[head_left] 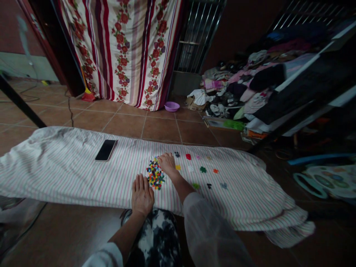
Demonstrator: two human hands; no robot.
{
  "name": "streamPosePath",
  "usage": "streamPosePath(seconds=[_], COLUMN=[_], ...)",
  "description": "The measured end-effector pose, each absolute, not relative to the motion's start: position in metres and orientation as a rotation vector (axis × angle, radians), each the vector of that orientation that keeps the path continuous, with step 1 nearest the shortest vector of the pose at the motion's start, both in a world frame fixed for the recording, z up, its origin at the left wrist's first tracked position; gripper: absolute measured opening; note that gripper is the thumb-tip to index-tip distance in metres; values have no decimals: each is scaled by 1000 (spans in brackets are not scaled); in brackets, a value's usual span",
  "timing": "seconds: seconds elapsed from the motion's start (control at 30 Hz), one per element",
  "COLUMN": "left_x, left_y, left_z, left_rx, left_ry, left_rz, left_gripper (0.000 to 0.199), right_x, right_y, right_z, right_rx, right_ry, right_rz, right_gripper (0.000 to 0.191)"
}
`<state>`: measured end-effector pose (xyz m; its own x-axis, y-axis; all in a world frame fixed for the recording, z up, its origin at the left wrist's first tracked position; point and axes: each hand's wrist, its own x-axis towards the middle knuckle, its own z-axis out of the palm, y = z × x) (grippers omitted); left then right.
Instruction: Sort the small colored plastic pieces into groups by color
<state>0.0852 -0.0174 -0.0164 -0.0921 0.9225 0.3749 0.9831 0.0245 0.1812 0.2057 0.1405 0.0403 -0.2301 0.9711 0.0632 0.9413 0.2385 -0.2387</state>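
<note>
A mixed pile of small coloured pieces (155,176) lies on the striped cloth (83,178). My left hand (142,195) rests flat at the pile's near left side, fingers stretched out and holding nothing. At the pile's far right edge is my right hand (167,163), its fingers bent down; whatever is between the fingertips is hidden. Small single-colour groups sit to the right, among them red (188,157), dark green (203,169), orange (216,171), white (190,168), yellow (178,167), black (209,185) and grey (223,185).
A phone (106,150) lies on the cloth at the left. Beyond the cloth are a tiled floor, a purple basin (172,106) and a floral curtain (122,48). Heaped clothes (236,85) fill the back right. Dark poles stand at both sides.
</note>
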Motion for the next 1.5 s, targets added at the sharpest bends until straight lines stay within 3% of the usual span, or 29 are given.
streamPosePath(seconds=[0.5, 0.7, 0.87, 1.5], left_x=[85, 85, 86, 84], left_y=[-17, -17, -17, -18], left_z=[-18, -17, -15, -14], left_rx=[-2027, -2025, -2025, -2025], left_ry=[-2143, -2135, -2153, -2141], left_rz=[-670, -642, -638, -580], left_gripper=[53, 52, 51, 51], right_x=[191, 191, 195, 306], right_y=[163, 157, 148, 122], right_z=[40, 41, 46, 40], right_rx=[-2030, -1970, -1944, -1989], right_ry=[-2250, -2252, -2110, -1963], right_rz=[314, 204, 332, 418], right_gripper=[25, 26, 23, 23])
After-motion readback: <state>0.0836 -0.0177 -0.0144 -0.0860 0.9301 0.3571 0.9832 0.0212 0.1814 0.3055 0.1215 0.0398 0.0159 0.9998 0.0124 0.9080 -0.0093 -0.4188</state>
